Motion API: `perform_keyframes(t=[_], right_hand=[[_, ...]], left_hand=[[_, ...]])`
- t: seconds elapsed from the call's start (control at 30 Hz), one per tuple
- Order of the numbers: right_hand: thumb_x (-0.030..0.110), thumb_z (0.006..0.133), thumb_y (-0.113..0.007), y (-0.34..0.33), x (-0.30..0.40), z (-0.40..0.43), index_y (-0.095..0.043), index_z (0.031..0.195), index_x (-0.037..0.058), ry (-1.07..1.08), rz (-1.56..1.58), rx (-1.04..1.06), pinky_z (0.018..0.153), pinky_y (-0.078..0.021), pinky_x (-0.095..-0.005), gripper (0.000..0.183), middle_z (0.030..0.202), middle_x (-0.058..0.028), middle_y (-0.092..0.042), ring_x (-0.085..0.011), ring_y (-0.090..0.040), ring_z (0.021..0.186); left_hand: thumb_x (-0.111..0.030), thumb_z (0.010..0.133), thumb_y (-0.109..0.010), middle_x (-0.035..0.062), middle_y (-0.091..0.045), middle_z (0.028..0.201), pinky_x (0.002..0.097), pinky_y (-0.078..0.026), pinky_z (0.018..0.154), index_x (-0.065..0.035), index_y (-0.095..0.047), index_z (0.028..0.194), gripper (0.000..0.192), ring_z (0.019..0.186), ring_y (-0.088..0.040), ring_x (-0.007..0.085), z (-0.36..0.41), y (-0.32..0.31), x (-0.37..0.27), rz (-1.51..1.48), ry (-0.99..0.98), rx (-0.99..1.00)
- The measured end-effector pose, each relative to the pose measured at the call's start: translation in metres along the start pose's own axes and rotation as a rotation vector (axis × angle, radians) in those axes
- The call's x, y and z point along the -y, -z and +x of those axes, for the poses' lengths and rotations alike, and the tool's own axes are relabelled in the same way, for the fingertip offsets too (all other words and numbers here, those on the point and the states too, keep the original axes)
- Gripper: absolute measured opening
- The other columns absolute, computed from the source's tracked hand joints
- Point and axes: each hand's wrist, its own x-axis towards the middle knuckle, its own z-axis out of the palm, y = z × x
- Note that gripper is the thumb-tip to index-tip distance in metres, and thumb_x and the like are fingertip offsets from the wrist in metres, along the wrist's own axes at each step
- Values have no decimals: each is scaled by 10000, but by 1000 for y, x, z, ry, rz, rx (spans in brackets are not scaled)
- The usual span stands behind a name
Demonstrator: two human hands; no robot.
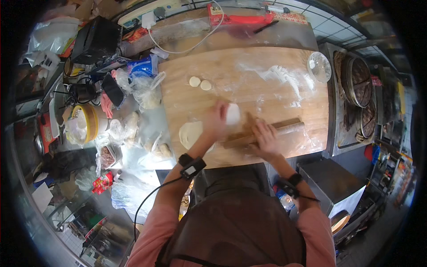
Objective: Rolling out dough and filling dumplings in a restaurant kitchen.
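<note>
My left hand [220, 116], blurred, has a small white dough round [233, 114] at its fingers, over the middle of the floured wooden board [213, 63]. My right hand [266, 136] lies with spread fingers on a wooden rolling pin [289, 129], slanting across the board near its front; the pin's left part is blurred. A flat rolled dough sheet [190, 133] lies at the board's front left, partly behind my left forearm. Two small dough pieces [194, 81] sit side by side further back. Loose flour [280, 74] is scattered at the back right.
A glass bowl [319, 66] stands at the board's back right corner, beside round steamers [358, 81]. Left of the board are plastic bags [146, 91], a yellow-rimmed tub [90, 124] and a phone [112, 90]. A white cable [186, 52] loops behind the board.
</note>
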Motion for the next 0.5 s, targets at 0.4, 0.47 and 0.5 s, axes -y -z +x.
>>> perform_keyframes(t=[0.4, 0.47, 0.5], right_hand=[[11, 815, -730, 101, -101, -95, -613, 1139, -17, -463, -41, -420, 731, -522, -431, 346, 967, -200, -641, -393, -641, 873], [11, 817, -733, 105, -105, -98, -615, 1152, -18, -433, -30, -449, 700, -522, -439, 356, 913, -198, -642, -397, -643, 810], [11, 817, -733, 107, -106, -103, -615, 1152, -18, -436, -25, -453, 700, -522, -439, 356, 913, -198, -642, -397, -643, 810]], left_hand=[[-176, 862, -627, 105, -648, 758, 425, -535, 499, -96, -618, 1030, 186, 670, -673, 258, -39, -121, -93, 522, -649, 252], [-176, 856, -631, 108, -652, 786, 429, -545, 512, -92, -618, 1023, 187, 683, -677, 250, -69, -127, -74, 505, -785, 212], [-178, 871, -630, 99, -661, 822, 423, -554, 539, -91, -624, 1014, 167, 681, -676, 244, -78, -114, -64, 439, -917, 133]])
